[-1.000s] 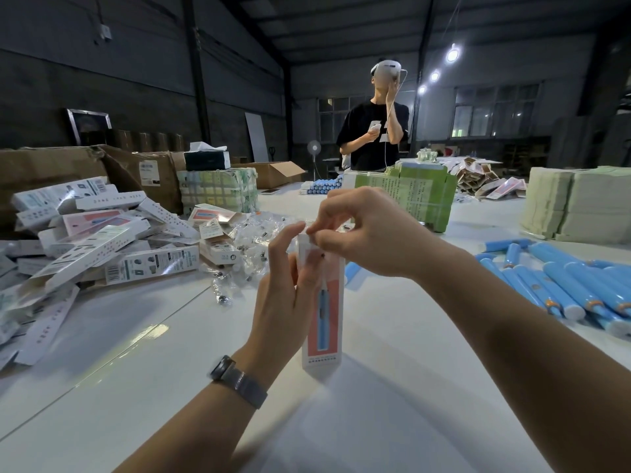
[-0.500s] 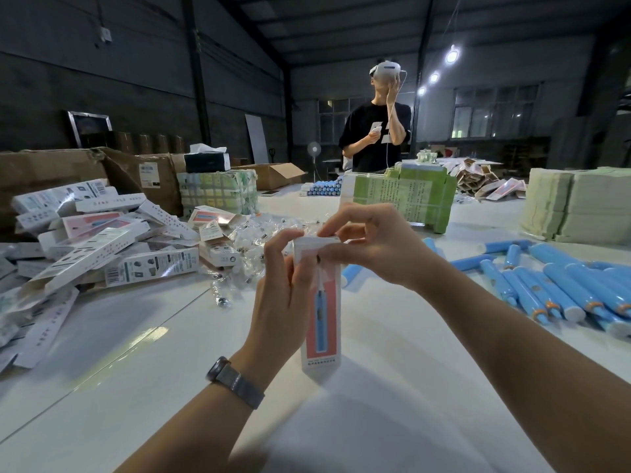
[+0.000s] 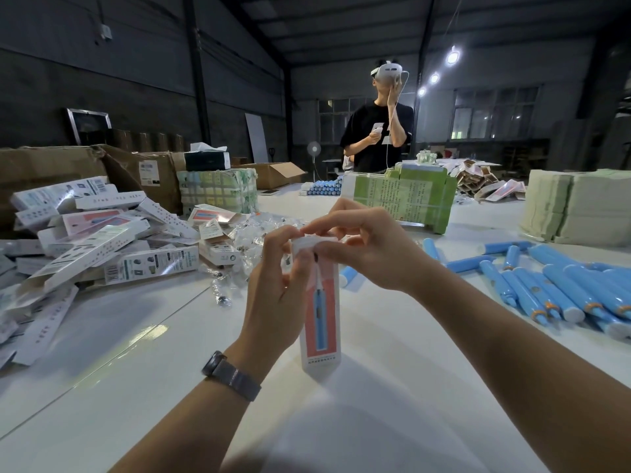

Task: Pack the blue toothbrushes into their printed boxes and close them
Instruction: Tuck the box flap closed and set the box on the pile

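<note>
While the printed box [image 3: 320,315] stands upright between the hands, its long axis runs vertically, pointed lower end resting on the white table [image 3: 143,353] and top flap at fingertip height. We note the left hand [image 3: 273,295] wrapped round the upper left side of the box, fingers curled against its face, gripping it. The right hand [image 3: 368,249] comes over from the right and pinches the top flap, thumb and forefinger bent on the white tab; we judge the flap is being tucked shut, not yet fully seated. Whether a toothbrush is inside we cannot tell; only the printed picture shows. The closing move turns on the flap lying directly under the right fingertips, so the right hand is the nearer one for the push, the left merely steadying. Outward to the right of the right hand, loose blue toothbrushes [image 3: 553,288] lie on the table, mostly pointing toward us, well apart from the box. Left of the left hand a heap of packed boxes [image 3: 102,240] spreads, with clear plastic wrappers [image 3: 246,244] just beyond the fingers.
</note>
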Motion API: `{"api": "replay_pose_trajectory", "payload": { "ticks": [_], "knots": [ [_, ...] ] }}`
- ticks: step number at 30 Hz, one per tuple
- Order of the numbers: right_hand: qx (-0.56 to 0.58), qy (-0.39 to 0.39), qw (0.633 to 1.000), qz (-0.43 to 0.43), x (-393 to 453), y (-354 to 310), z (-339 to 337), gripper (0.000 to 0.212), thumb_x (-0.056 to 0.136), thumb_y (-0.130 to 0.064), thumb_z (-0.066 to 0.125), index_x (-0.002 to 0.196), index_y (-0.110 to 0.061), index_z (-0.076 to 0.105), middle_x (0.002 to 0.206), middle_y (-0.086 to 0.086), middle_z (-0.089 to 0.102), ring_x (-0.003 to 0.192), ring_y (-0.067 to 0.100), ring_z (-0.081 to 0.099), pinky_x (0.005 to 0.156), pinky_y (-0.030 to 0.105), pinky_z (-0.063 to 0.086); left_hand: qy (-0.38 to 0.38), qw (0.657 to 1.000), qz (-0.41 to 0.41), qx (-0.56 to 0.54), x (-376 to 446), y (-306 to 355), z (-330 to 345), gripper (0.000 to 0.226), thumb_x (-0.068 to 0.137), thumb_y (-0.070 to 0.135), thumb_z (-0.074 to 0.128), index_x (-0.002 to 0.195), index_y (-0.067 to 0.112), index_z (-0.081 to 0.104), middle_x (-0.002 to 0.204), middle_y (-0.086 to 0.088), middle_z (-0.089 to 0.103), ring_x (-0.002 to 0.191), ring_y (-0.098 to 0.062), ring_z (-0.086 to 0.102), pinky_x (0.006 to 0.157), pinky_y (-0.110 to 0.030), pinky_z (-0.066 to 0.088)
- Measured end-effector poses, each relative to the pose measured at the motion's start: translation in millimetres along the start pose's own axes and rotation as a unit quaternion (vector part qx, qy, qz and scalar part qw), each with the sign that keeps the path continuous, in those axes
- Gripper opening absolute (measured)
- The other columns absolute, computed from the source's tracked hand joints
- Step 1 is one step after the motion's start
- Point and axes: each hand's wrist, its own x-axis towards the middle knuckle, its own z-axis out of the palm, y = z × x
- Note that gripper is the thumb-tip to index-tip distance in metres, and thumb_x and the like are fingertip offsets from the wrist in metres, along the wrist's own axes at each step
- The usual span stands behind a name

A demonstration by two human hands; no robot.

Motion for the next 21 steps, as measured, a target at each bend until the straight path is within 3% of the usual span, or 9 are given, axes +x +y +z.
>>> {"api": "replay_pose_trajectory", "payload": {
  "ticks": [3, 6, 10, 12, 15, 21],
  "knots": [
    [-0.003, -0.003, 1.0, 0.002, 1, -1, 2, 0.021, 0.09, -0.018, 0.067, 0.103, -0.035, 0.067, 0.095, 0.002, 0.055, 0.089, 0.018, 0.059, 0.078, 0.037, 0.057, 0.01, 1.0, 0.012, 0.01, -1, 0, 0, 0.012, 0.101, 0.034, 0.041, 0.112, 0.029, 0.039, 0.096, 0.002, 0.062, 0.079, -0.013, 0.07, 0.057, -0.04, 0.061],
    [-0.003, 0.003, 1.0, 0.004, 0, -2, 2, 0.02, 0.091, -0.02, 0.066, 0.101, -0.037, 0.066, 0.094, -0.002, 0.054, 0.085, 0.01, 0.058, 0.077, 0.034, 0.057, 0.001, 1.0, 0.005, -0.005, -3, 0, 0, 0.016, 0.102, 0.028, 0.04, 0.116, 0.031, 0.035, 0.098, 0.002, 0.063, 0.08, -0.016, 0.07, 0.059, -0.045, 0.06],
    [0.011, 0.002, 1.0, 0.003, -1, -1, 4, 0.014, 0.092, -0.017, 0.066, 0.102, -0.026, 0.07, 0.098, 0.001, 0.053, 0.089, 0.011, 0.056, 0.073, 0.024, 0.051, -0.007, 0.999, -0.03, -0.044, -6, 2, 2, 0.02, 0.098, 0.043, 0.04, 0.113, 0.047, 0.028, 0.105, 0.012, 0.063, 0.085, -0.021, 0.07, 0.068, -0.052, 0.059],
    [0.03, 0.006, 1.0, -0.002, 0, -1, 7, 0.014, 0.092, -0.015, 0.065, 0.102, -0.023, 0.071, 0.1, 0.004, 0.055, 0.095, 0.016, 0.058, 0.08, 0.027, 0.051, -0.011, 0.998, -0.043, -0.054, -6, 3, 3, 0.024, 0.097, 0.047, 0.04, 0.115, 0.042, 0.025, 0.107, 0.01, 0.065, 0.085, -0.022, 0.071, 0.07, -0.052, 0.059],
    [0.058, -0.001, 0.998, 0.003, 1, -5, 8, 0.019, 0.093, -0.01, 0.061, 0.099, -0.025, 0.071, 0.101, 0.001, 0.058, 0.098, 0.016, 0.06, 0.089, 0.032, 0.05, -0.027, 0.998, -0.028, -0.047, -6, 4, 4, 0.027, 0.103, 0.037, 0.037, 0.126, 0.035, 0.023, 0.106, 0.008, 0.066, 0.084, -0.02, 0.072, 0.067, -0.049, 0.06],
    [0.096, -0.044, 0.994, 0.033, 5, -13, -10, 0.024, 0.093, -0.003, 0.058, 0.095, -0.021, 0.073, 0.1, 0.01, 0.059, 0.099, 0.022, 0.06, 0.084, 0.032, 0.055, -0.05, 0.998, -0.014, -0.037, -6, 6, 1, 0.028, 0.103, 0.033, 0.035, 0.129, 0.038, 0.025, 0.11, 0.006, 0.067, 0.083, -0.021, 0.071, 0.068, -0.054, 0.058]
  ]
}}
